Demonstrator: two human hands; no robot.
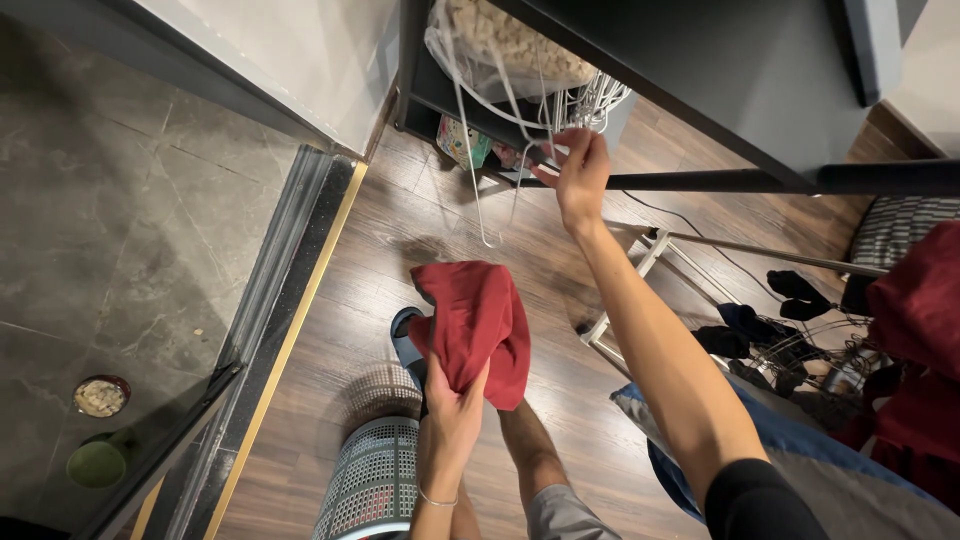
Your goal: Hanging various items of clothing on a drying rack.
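Observation:
My left hand (pixel 452 400) grips a red cloth garment (pixel 478 322) that hangs bunched over the wooden floor. My right hand (pixel 572 172) reaches up to a bunch of white wire hangers (pixel 590 100) on a black rail (pixel 740 180), its fingers pinched on one white hanger (pixel 470 170) that dangles below. My foot in a blue slipper (pixel 405 345) shows beneath the cloth.
A perforated grey laundry basket (pixel 372 475) stands at my feet. A clothes drying rack (pixel 700 300) with dark socks (pixel 790 290) and red fabric (pixel 920 330) is at the right. A plastic bag (pixel 500 45) sits on a dark shelf. Two bowls (pixel 100 397) lie behind glass at left.

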